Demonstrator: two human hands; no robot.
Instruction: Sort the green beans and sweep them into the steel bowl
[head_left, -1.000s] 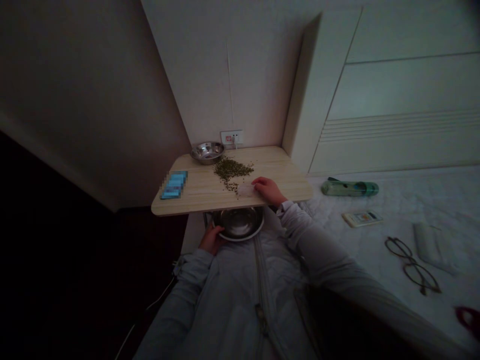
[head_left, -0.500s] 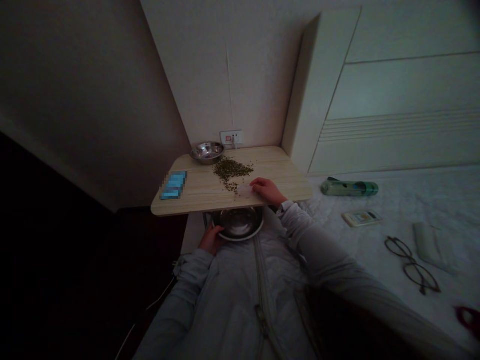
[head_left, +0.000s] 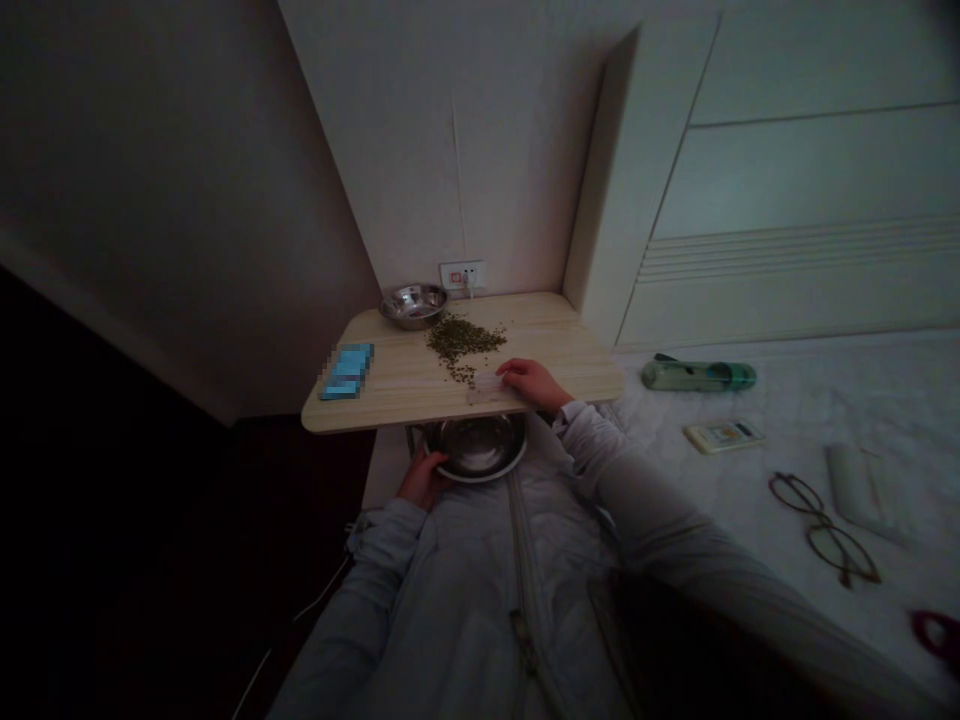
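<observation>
A pile of small green beans [head_left: 463, 340] lies on a light wooden table [head_left: 405, 385]. My right hand [head_left: 531, 383] rests on the table near its front edge, fingers closed on a small pale card [head_left: 489, 388] held flat beside the beans. Below the table edge my left hand [head_left: 422, 478] grips the rim of a steel bowl [head_left: 477, 447] held against my lap. A second, smaller steel bowl [head_left: 413, 304] stands at the back of the table.
A blue packet [head_left: 347, 370] lies on the table's left side. A wall socket [head_left: 463, 274] is behind the table. On the bed to the right lie a green bottle [head_left: 697, 376], a small device [head_left: 723, 435], glasses [head_left: 823, 528] and a case [head_left: 855, 490].
My right hand with the pale card has slid slightly left and toward the table's front edge. The left hand and bowl have stayed in place.
</observation>
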